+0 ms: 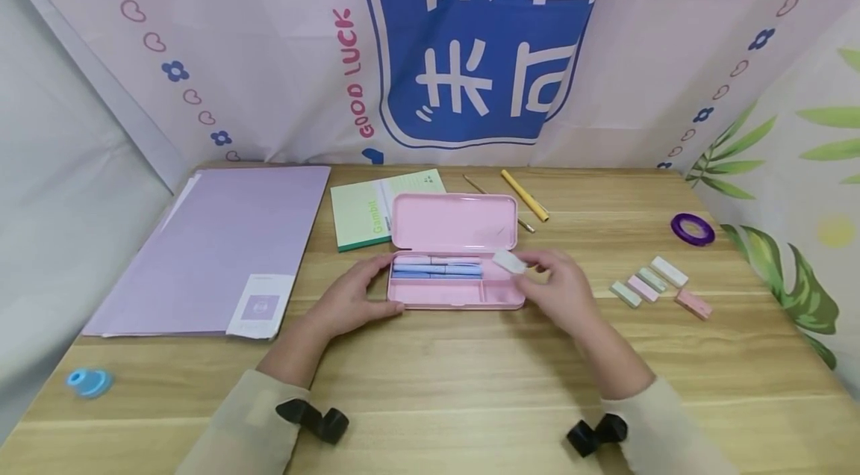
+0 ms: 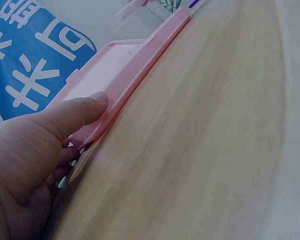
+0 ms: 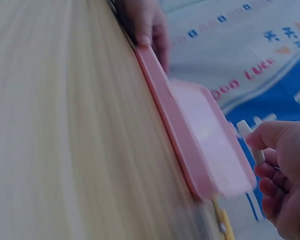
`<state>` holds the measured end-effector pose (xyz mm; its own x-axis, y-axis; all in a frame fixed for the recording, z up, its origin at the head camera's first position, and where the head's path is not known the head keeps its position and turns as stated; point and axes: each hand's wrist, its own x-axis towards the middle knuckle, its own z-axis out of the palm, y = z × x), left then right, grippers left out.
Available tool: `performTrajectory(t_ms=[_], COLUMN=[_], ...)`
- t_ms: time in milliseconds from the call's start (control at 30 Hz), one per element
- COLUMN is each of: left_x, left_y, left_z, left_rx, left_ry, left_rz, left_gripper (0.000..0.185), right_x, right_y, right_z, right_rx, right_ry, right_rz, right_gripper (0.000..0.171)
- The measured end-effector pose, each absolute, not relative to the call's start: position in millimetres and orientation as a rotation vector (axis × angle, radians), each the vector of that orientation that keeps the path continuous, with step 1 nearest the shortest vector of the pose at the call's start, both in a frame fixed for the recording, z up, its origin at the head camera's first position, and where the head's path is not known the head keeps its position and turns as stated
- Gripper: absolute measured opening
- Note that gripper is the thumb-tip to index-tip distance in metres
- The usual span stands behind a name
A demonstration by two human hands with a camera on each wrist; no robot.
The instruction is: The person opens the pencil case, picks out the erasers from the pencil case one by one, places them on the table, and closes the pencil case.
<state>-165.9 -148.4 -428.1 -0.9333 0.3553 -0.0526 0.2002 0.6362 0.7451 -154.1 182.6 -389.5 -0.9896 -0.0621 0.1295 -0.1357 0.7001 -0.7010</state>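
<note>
A pink pencil case lies with its lid raised, several blue and pink pens in its back compartment. My left hand grips its left end. The left wrist view shows that thumb along the front wall and the fingers partly hidden behind the corner. Over the case's right end, my right hand pinches a white eraser between thumb and fingers. In the right wrist view the eraser is held up beside the case's end, apart from it.
Several small erasers lie to the right, near a purple tape roll. Behind the case are a green notebook, a pencil and a yellow pen. A purple folder and a blue cone-shaped object lie left.
</note>
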Motion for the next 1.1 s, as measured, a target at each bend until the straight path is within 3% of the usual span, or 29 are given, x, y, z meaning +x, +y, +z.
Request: performTrajectory(t_ms=[267,667,800,1100], left_x=[-166,-165,-166,-166], left_y=[-147,-146,-147,-147], left_z=[-428,-428,-429,-429], left_rx=[0.453,0.432,0.435,0.442], left_ry=[2.655,2.652,2.654,2.652], left_rz=[1.175,1.169,1.168,1.175], left_gripper=[0.089,0.09,0.09,0.09], right_x=[-130,-96,-91,-94], right_y=[266,379,395,403], right_z=[-383,-401,-408,-419], right_rx=[0.037,-0.259,-0.323,-0.268], right_ry=[-2.729,-2.771,-2.936,-3.052], right_rz=[0.996,1.017,0.876,0.776], right_gripper=[0.033,0.029,0.05,0.049])
